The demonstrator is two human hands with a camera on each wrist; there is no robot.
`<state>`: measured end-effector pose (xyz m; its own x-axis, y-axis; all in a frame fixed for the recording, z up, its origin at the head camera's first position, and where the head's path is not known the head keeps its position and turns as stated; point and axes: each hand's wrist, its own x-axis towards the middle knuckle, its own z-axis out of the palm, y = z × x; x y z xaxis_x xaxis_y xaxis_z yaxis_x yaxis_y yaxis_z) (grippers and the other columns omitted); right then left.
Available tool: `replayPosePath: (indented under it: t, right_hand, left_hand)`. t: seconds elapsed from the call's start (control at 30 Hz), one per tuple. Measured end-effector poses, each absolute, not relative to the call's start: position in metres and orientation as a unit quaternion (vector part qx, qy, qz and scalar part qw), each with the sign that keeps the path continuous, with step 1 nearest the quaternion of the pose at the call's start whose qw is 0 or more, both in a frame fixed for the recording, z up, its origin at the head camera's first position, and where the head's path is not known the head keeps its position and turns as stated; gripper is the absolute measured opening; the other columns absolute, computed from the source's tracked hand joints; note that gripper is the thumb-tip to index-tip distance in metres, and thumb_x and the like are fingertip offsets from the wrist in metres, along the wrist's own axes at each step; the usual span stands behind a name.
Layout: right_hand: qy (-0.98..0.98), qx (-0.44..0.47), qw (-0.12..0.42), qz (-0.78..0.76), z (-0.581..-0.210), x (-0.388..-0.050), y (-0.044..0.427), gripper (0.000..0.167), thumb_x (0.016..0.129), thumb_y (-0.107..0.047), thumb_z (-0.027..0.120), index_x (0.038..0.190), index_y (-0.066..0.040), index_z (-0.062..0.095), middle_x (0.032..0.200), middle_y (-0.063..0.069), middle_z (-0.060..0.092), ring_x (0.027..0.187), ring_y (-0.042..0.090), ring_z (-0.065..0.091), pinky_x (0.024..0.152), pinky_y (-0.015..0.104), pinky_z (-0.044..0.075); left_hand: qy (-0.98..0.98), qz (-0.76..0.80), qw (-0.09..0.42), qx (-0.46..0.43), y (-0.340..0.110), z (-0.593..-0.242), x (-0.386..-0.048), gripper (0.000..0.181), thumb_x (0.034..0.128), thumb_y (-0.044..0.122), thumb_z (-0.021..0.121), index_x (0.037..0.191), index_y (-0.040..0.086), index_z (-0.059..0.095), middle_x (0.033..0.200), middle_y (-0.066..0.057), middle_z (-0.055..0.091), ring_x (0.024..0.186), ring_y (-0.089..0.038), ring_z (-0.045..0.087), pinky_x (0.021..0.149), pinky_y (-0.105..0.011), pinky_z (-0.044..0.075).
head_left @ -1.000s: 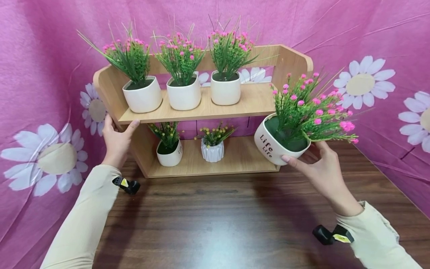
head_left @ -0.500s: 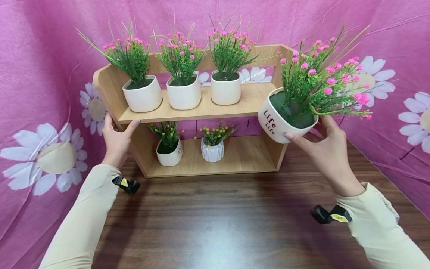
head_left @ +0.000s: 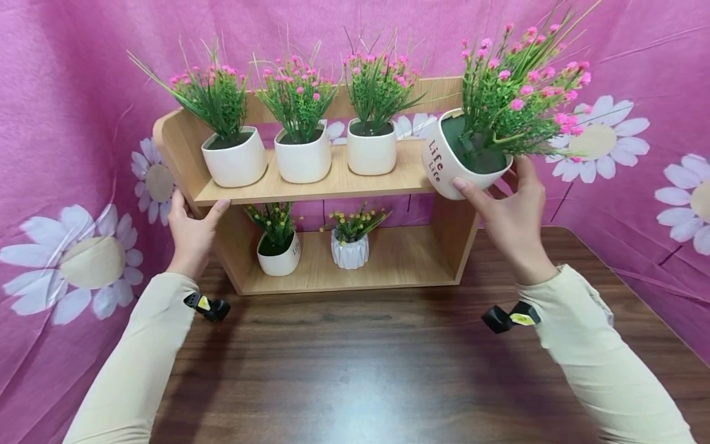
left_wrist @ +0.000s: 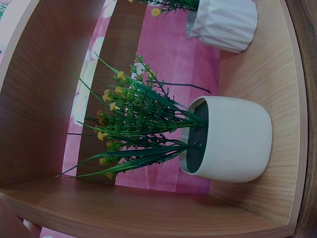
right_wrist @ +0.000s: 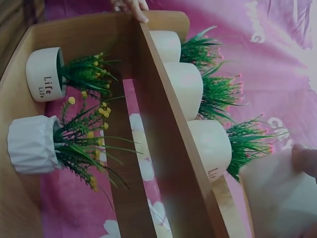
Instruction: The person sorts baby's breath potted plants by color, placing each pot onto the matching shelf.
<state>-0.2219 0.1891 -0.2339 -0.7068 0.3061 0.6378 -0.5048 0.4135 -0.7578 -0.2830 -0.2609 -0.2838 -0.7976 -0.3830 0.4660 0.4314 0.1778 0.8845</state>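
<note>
My right hand (head_left: 516,216) holds a white pot with "Life" lettering (head_left: 444,160), planted with pink flowers and grass. Thumb at the front rim and fingers behind, it keeps the potted plant tilted in front of the right end of the upper shelf; whether the pot touches the wood is unclear. The same pot (right_wrist: 277,198) looms close in the right wrist view. My left hand (head_left: 191,237) grips the left side of the wooden two-tier shelf (head_left: 410,176), its thumb at the upper board's front corner. Pink-flowered pots (head_left: 303,157) stand upright in a row on the upper board.
On the lower board are a small white pot with yellow flowers (head_left: 279,259) and a ribbed white pot (head_left: 350,251). The shelf stands on a dark wooden table (head_left: 344,345). A pink cloth with white daisies (head_left: 599,135) hangs behind and beside it.
My right hand has raised the tilted potted plant from beside the lower board to upper-shelf height, lately shifting it left. My left hand has stayed on the shelf's side.
</note>
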Motion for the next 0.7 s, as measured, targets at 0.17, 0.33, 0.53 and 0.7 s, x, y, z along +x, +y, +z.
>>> replayPosePath:
  t: [0.17,0.33,0.53,0.7]
  right_hand:
    - [-0.732,0.062,0.387,0.558,-0.231,-0.239,0.177,0.070,0.074,-0.013,0.083,0.135,-0.013,0.048,0.126,0.008,0.057,0.113,0.018,0.056,0.094,0.029,0.051]
    - [-0.728,0.065,0.389,0.560,-0.230,-0.256,0.167,0.071,0.075,-0.015,0.083,0.134,-0.008,0.045,0.127,0.010,0.056,0.113,0.018,0.056,0.094,0.029,0.051]
    - [-0.765,0.044,0.382,0.516,-0.229,-0.272,0.162,0.072,0.078,-0.023,0.080,0.135,-0.003,0.041,0.131,0.013,0.051,0.120,0.020,0.052,0.100,0.031,0.046]
    - [-0.805,0.015,0.367,0.466,-0.223,-0.282,0.161,0.078,0.079,-0.032,0.077,0.140,-0.003,0.037,0.135,0.014,0.047,0.126,0.022,0.045,0.106,0.031,0.036]
  left_hand:
    - [-0.690,-0.645,0.327,-0.023,-0.261,-0.284,-0.284,0.072,0.0783,0.011,0.079,0.140,0.014,0.042,0.141,-0.010,0.047,0.126,-0.018,0.045,0.111,-0.031,0.034]
    - [-0.686,-0.649,0.328,-0.024,-0.261,-0.284,-0.284,0.071,0.0781,0.011,0.079,0.139,0.014,0.042,0.141,-0.011,0.047,0.126,-0.017,0.045,0.111,-0.030,0.033]
    - [-0.694,-0.641,0.326,-0.020,-0.261,-0.285,-0.285,0.071,0.0785,0.012,0.079,0.139,0.014,0.042,0.141,-0.010,0.047,0.126,-0.016,0.045,0.111,-0.030,0.033]
    - [-0.697,-0.638,0.327,-0.023,-0.261,-0.285,-0.284,0.072,0.0787,0.013,0.079,0.140,0.015,0.041,0.141,-0.010,0.046,0.127,-0.016,0.045,0.112,-0.030,0.033]
